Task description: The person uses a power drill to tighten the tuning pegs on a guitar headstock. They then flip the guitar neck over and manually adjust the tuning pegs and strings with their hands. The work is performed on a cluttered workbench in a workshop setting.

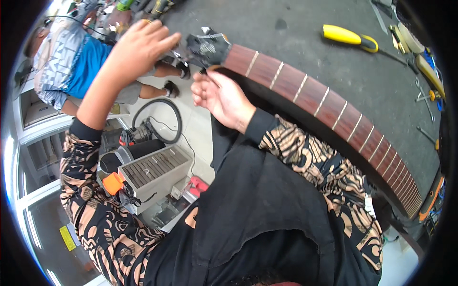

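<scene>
A guitar neck [305,95] with a reddish-brown fretboard and pale frets runs from the upper middle to the lower right. Its black headstock [207,49] is at the left end, slightly blurred, with metal bits about it. My left hand [143,46] is raised just left of the headstock, fingers curled closed; what they hold, if anything, is hidden. Palm up, my right hand [223,97] lies just below the headstock end of the neck. Its fingers are bent in near the headstock's lower edge, and anything within them cannot be made out.
A yellow-handled screwdriver [350,38] lies on the dark worktop [296,24]. Several tools line its right side, including a small wrench [424,100]. Another person [88,62] is at the upper left. On the floor are a black hose [179,121] and a grey slatted box [152,171].
</scene>
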The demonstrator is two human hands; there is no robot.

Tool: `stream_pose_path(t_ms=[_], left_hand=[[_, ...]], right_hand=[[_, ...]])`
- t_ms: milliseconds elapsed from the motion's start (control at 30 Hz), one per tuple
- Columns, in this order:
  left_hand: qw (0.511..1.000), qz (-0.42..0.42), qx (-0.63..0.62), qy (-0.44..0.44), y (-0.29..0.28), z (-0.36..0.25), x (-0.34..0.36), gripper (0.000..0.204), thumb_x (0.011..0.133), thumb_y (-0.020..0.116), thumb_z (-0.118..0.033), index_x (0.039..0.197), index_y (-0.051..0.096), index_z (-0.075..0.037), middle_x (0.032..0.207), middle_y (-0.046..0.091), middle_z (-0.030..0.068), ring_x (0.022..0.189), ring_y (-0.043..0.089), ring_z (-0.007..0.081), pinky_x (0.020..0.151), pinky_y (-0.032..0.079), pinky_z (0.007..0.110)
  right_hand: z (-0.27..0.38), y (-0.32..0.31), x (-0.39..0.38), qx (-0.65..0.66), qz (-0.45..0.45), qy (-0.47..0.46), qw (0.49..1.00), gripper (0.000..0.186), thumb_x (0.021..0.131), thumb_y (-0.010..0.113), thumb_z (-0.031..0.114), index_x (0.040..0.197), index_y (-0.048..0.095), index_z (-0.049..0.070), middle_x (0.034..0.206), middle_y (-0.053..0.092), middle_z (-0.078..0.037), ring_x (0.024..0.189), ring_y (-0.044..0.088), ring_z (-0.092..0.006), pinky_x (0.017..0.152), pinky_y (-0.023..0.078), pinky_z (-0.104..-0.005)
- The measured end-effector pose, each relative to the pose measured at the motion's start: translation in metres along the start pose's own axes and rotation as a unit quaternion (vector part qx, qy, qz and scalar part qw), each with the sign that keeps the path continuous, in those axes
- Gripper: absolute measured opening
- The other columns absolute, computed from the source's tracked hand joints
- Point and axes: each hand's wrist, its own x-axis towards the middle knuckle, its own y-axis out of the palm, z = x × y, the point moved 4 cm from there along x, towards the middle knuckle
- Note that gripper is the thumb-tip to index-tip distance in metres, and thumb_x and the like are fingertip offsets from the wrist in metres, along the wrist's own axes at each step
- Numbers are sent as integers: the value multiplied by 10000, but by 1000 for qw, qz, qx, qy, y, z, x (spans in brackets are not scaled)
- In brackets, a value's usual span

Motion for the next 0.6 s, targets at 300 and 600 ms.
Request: stream_pose_path(t_ms=[300,600], left_hand=[[938,-125,-274,-172,-33,21,25,307,1058,670,-206,1343,649,-93,1083,671,150,1076,657,376,963,517,476],[967,-208,-113,-95,25,35,128,371,1015,694,-137,1384,663,-119,1292,668,80,1280,592,315,1096,451,440]], right_hand=[[4,5,9,-33,16,-1,999,450,1209,370,414,1267,620,45,974,687,-54,895,634,-170,863,523,-342],[0,11,2,32,56,24,998,391,1203,352,411,1093,569,105,891,559,-44,863,574,-212,874,498,-374]])
